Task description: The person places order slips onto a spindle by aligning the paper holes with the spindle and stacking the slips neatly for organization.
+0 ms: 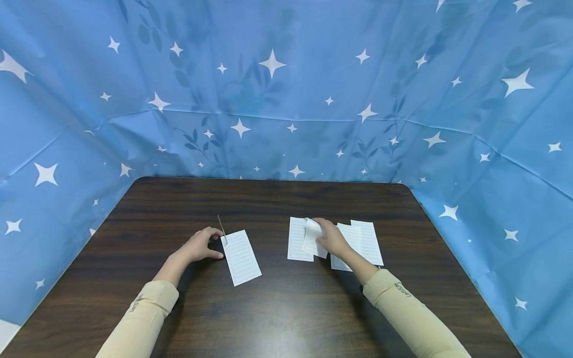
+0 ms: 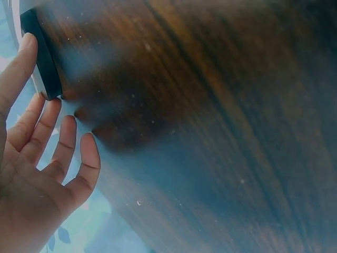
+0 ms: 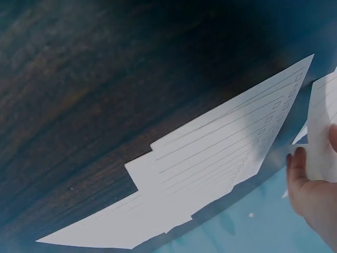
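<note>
A thick pad of white lined paper (image 1: 241, 258) with a dark side lies tilted left of the middle of the table. My left hand (image 1: 203, 245) is at its left side, thumb and fingertips spread along the edge. In the left wrist view that dark side (image 2: 45, 60) shows by the thumb and fingertips. A thin strip (image 1: 221, 226) juts from the pad's far left corner. My right hand (image 1: 330, 239) pinches a white lined sheet (image 1: 313, 231), which overlaps another lined sheet (image 1: 296, 241) at its left.
Two more lined sheets (image 1: 369, 241) overlap at the right, partly behind my right forearm. The right wrist view shows overlapping sheets (image 3: 221, 132) with small boxes printed along one end. Beyond the dark wooden table (image 1: 268, 199) hangs a blue starry curtain (image 1: 286, 89).
</note>
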The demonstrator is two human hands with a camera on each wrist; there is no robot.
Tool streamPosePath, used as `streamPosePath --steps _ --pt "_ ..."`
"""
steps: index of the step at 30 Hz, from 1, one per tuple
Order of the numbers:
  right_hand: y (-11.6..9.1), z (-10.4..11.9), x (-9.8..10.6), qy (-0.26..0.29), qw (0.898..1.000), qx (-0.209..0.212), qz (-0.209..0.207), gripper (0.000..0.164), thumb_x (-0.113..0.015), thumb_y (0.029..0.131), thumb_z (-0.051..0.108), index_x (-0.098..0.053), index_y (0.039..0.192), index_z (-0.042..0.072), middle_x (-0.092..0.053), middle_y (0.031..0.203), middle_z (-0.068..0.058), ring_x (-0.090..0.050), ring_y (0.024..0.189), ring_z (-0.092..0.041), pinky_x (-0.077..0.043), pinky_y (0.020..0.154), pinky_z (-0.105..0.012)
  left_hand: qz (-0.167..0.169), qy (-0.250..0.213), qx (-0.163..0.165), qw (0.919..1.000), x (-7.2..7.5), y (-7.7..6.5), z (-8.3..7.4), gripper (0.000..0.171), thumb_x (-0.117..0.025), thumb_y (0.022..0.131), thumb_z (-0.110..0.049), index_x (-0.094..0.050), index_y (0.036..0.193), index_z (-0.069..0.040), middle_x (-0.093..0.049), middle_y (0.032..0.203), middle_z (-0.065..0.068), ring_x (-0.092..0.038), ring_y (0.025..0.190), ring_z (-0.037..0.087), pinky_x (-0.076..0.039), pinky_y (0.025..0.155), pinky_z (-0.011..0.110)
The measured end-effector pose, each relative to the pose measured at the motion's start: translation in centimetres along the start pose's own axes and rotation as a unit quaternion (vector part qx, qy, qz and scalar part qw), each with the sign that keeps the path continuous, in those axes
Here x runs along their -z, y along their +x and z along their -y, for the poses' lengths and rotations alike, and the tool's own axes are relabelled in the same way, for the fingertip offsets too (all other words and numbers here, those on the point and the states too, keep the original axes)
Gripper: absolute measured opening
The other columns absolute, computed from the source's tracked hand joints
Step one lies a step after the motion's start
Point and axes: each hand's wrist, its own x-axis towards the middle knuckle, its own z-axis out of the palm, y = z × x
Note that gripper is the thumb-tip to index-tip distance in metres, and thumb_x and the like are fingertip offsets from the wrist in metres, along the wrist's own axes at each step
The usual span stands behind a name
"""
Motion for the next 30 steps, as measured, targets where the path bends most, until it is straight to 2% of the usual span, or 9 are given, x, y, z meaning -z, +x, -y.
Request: streamPosePath --steps 3,6,10,13,18,21,23,25,30 --pt "0.0 0.1 0.1 0.029 0.999 -0.01 -0.007 0.061 -0.06 0.078 -0.013 -0.044 0.136 -0.002 -0.049 0.135 -0.027 -0.06 0.087 -0.034 -0.051 0.067 -0.036 -0.002 -0.003 -0.002 1.0 0.1 -0.1 0.0 0.059 -0.082 0.071 -0.018 -0.056 0.119 0.004 -0.057 0.11 0.021 -0.052 0.101 0.035 -0.045 0.09 0.051" --pt "0.0 0.2 0.2 0.058 0.998 -0.012 -0.013 0.062 -0.06 0.078 -0.014 -0.044 0.137 -0.001 -0.048 0.137 -0.025 -0.054 0.073 -0.027 -0.043 0.055 -0.027 -0.002 -0.002 -0.005 1.0 0.1 -0.1 0.0 0.058 -0.082 0.071 -0.018 -0.056 0.118 0.004 -0.058 0.109 0.02 -0.052 0.101 0.035 -0.045 0.09 0.051" --pt "0.0 0.3 0.3 0.068 0.997 -0.002 -0.023 0.067 -0.063 0.076 -0.014 -0.043 0.138 0.0 -0.046 0.139 -0.024 -0.06 0.097 -0.034 -0.051 0.067 -0.032 0.001 -0.001 -0.003 1.0 0.0 0.0 0.2 0.058 -0.082 0.071 -0.018 -0.056 0.119 0.004 -0.057 0.109 0.02 -0.053 0.102 0.035 -0.045 0.091 0.051" --pt "0.1 0.5 0.4 0.066 0.997 0.01 -0.038 0.075 -0.063 0.074 -0.015 -0.038 0.142 0.004 -0.034 0.147 -0.024 -0.049 0.124 -0.04 -0.054 0.08 -0.04 0.005 -0.001 -0.003 1.0 0.0 0.1 0.4 0.059 -0.082 0.072 -0.019 -0.055 0.119 0.004 -0.057 0.11 0.02 -0.053 0.103 0.036 -0.046 0.091 0.051" --pt "0.1 0.8 0.4 0.099 0.992 0.056 -0.052 0.082 -0.056 0.075 -0.022 -0.028 0.147 0.006 -0.001 0.156 -0.023 -0.04 0.131 -0.04 -0.057 0.077 -0.035 0.005 -0.002 -0.006 1.0 -0.1 0.2 0.6 0.059 -0.082 0.071 -0.019 -0.055 0.119 0.004 -0.057 0.109 0.02 -0.053 0.101 0.035 -0.046 0.089 0.05" --pt "0.0 1.1 0.3 0.105 0.989 0.084 -0.063 0.084 -0.053 0.076 -0.025 -0.024 0.148 0.006 0.007 0.155 -0.024 -0.038 0.132 -0.04 -0.056 0.083 -0.035 0.003 -0.003 -0.006 1.0 -0.1 0.2 0.5 0.059 -0.082 0.072 -0.019 -0.055 0.119 0.003 -0.057 0.109 0.02 -0.052 0.101 0.034 -0.046 0.089 0.05" --pt "0.0 1.4 0.3 0.101 0.988 0.087 -0.077 0.082 -0.053 0.077 -0.024 -0.025 0.148 0.006 0.002 0.156 -0.023 -0.035 0.133 -0.041 -0.055 0.087 -0.038 0.002 -0.002 -0.007 1.0 -0.1 0.2 0.5 0.059 -0.082 0.072 -0.018 -0.055 0.119 0.004 -0.057 0.109 0.02 -0.052 0.101 0.035 -0.045 0.089 0.051" --pt "-0.1 1.6 0.2 0.098 0.988 0.079 -0.091 0.076 -0.055 0.08 -0.021 -0.03 0.146 0.005 -0.015 0.154 -0.025 -0.042 0.129 -0.043 -0.055 0.087 -0.04 0.003 -0.004 -0.003 1.0 -0.1 0.1 0.5 0.059 -0.082 0.072 -0.018 -0.055 0.119 0.003 -0.057 0.11 0.02 -0.052 0.102 0.035 -0.045 0.09 0.051" --pt "-0.2 2.1 0.0 0.106 0.986 0.058 -0.116 0.047 -0.06 0.084 -0.01 -0.052 0.13 -0.002 -0.06 0.121 -0.026 -0.066 0.099 -0.037 -0.059 0.075 -0.038 0.005 -0.004 0.005 1.0 -0.2 0.3 0.5 0.059 -0.082 0.072 -0.018 -0.055 0.12 0.003 -0.057 0.111 0.02 -0.051 0.103 0.035 -0.044 0.091 0.052"
